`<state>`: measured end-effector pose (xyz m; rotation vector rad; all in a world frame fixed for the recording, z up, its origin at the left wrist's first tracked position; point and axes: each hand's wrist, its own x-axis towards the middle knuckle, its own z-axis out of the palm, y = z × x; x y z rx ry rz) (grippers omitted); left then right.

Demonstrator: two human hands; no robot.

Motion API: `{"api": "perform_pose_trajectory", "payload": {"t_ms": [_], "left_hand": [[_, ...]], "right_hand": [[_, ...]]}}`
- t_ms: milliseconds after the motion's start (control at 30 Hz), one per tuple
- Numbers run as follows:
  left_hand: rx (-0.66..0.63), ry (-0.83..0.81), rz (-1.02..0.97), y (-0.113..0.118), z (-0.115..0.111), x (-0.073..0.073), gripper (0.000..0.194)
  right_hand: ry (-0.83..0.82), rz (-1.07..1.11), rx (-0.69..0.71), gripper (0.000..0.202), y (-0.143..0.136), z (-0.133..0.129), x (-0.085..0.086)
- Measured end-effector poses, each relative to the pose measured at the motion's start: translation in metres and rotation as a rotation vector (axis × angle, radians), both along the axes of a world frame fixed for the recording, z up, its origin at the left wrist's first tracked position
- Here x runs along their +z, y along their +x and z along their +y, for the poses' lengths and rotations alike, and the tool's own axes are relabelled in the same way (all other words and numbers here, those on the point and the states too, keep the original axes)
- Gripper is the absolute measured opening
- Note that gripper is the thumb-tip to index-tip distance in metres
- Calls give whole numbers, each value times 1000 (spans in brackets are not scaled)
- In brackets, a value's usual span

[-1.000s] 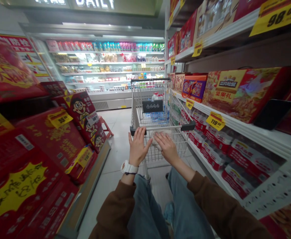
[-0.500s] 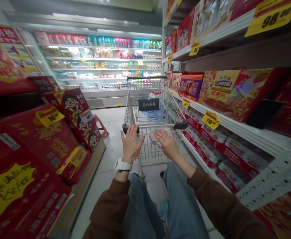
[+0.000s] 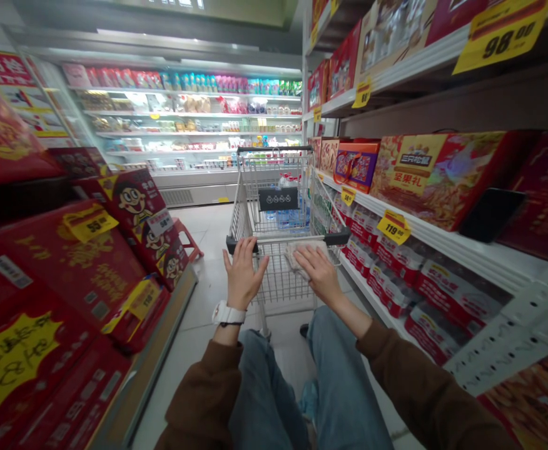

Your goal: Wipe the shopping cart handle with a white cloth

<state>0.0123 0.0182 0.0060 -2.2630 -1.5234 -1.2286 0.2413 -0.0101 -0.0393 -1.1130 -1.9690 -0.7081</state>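
Observation:
A wire shopping cart with a grey metal handle bar stands right in front of my knees. My left hand, a white watch on its wrist, rests with fingers stretched and thumb apart on the dark left end of the handle. Under the fingers of my right hand is a pale, crumpled cloth, pressed against the cart just below the bar, right of centre. The palm covers part of the cloth. Bottled packs sit inside the cart, partly hidden by a dark plate with round symbols.
Red gift boxes with yellow price tags line the low left display. At right, a white shelf carries boxes and a black phone; packed bottles stand below. A lit refrigerated case spans the back, and a red stool stands left.
My right hand and the cloth have slid a little to the right along the cart, and the cloth looks more spread out. My left hand stays at the handle's left end.

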Motion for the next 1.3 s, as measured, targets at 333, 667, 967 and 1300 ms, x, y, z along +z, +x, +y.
{"api": "perform_pose_trajectory", "payload": {"t_ms": [333, 667, 967, 1300], "left_hand": [[-3, 6, -14, 4, -1, -2, 56], [9, 11, -26, 8, -5, 0, 54], [20, 33, -46, 12, -6, -2, 53], [16, 23, -68, 14, -6, -2, 52]], "right_hand": [[-49, 24, -24, 77, 11, 2, -7], [22, 16, -76, 70, 18, 0, -15], [-9, 63, -218, 68, 39, -10, -18], [-3, 95, -193, 79, 47, -15, -11]]}}
